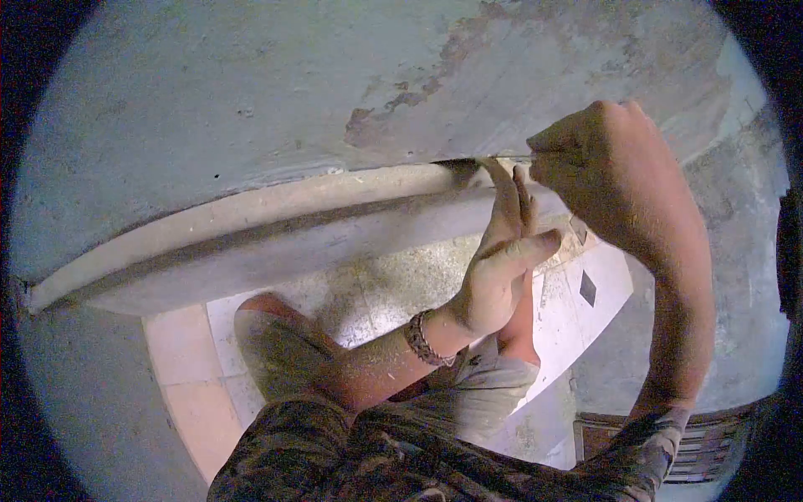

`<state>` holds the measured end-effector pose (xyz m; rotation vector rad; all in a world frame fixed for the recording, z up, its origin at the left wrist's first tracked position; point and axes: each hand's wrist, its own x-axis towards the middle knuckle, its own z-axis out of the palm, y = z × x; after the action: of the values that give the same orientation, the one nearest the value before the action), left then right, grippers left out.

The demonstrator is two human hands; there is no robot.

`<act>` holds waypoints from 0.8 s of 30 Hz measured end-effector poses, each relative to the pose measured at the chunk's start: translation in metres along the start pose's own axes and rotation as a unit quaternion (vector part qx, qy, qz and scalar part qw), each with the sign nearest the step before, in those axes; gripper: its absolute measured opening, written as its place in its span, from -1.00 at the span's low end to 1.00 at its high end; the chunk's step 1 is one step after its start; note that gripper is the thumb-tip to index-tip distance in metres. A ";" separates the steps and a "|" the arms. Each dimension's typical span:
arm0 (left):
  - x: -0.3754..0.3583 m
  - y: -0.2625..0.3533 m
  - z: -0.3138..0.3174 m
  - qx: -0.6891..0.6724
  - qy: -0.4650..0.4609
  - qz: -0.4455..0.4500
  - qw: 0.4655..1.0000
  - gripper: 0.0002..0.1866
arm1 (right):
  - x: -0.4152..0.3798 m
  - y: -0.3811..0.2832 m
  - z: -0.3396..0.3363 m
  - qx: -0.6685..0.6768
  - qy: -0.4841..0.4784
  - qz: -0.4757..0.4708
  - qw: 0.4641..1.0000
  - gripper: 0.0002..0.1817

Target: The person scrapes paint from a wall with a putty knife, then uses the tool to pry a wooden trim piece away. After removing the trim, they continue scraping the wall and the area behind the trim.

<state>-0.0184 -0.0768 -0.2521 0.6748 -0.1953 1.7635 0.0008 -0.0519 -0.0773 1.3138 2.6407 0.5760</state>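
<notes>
My right hand (606,171) is closed in a fist around a thin tool (508,158). Its tip points left into a dark gap (456,165) where the grey plastered wall (251,92) meets a pale moulding ledge (276,205). My left hand (500,263), with a beaded bracelet (421,339) on the wrist, is raised just below the tool. Its fingers are stretched upward and rest against the ledge beside the gap, holding nothing. Most of the tool is hidden inside the fist.
Far below lies a pale tiled floor (192,368) with a dark diamond inlay (588,287). My bent knee (272,322) and patterned sleeves fill the lower middle. A slatted grate (711,456) sits at the lower right. Worn, stained plaster (468,58) covers the wall above.
</notes>
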 end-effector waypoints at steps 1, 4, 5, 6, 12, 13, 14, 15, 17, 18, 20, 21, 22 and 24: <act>-0.003 -0.005 -0.002 0.020 0.018 -0.015 1.000 0.07 | -0.009 -0.001 -0.003 0.010 0.043 0.009 0.999 -0.74; -0.006 0.009 0.007 0.062 -0.021 0.014 0.998 0.10 | -0.022 0.006 -0.018 0.110 0.083 0.039 0.990 -0.74; -0.009 0.012 0.010 0.082 -0.038 0.025 0.996 0.12 | -0.011 0.005 -0.002 0.038 0.032 0.056 0.997 -0.73; -0.009 0.010 0.006 0.078 -0.039 0.022 0.996 0.12 | -0.007 0.001 0.013 0.010 0.072 0.009 0.997 -0.71; -0.010 0.017 0.006 0.149 -0.050 0.044 0.987 0.14 | -0.018 0.004 -0.008 0.165 0.090 0.069 0.980 -0.71; -0.008 0.014 0.012 0.008 0.029 -0.007 1.000 0.17 | -0.012 -0.002 -0.001 0.123 0.051 0.040 0.990 -0.71; -0.007 0.016 0.012 0.012 0.028 -0.005 1.000 0.17 | -0.007 -0.004 0.002 0.079 0.014 0.009 0.997 -0.71; -0.007 0.018 0.012 0.003 0.032 0.001 0.999 0.12 | -0.016 -0.003 -0.009 0.134 0.046 0.026 0.990 -0.71; -0.012 0.021 0.010 -0.021 0.047 0.012 0.999 0.03 | -0.027 -0.009 -0.019 0.199 0.093 0.057 0.974 -0.74; -0.018 0.021 0.011 -0.035 0.055 0.016 0.998 -0.01 | -0.028 -0.019 -0.020 0.202 0.104 0.056 0.972 -0.76; -0.028 0.021 0.014 -0.060 0.061 0.014 0.996 -0.09 | -0.007 -0.033 -0.012 0.057 -0.034 -0.031 0.997 -0.78; -0.028 0.022 0.013 -0.070 0.059 0.019 0.996 -0.13 | -0.012 -0.030 -0.017 0.091 -0.017 -0.047 0.995 -0.79; -0.030 0.023 0.013 -0.082 0.060 0.024 0.995 -0.16 | -0.022 -0.027 -0.021 0.088 -0.013 -0.051 0.995 -0.79; -0.036 0.026 0.010 -0.105 0.069 0.038 0.991 -0.22 | -0.035 -0.029 -0.028 0.308 0.065 0.036 0.949 -0.77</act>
<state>-0.0338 -0.1196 -0.2578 0.3956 -0.3111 1.8246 -0.0067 -0.1031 -0.0651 1.5605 3.0254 -0.1973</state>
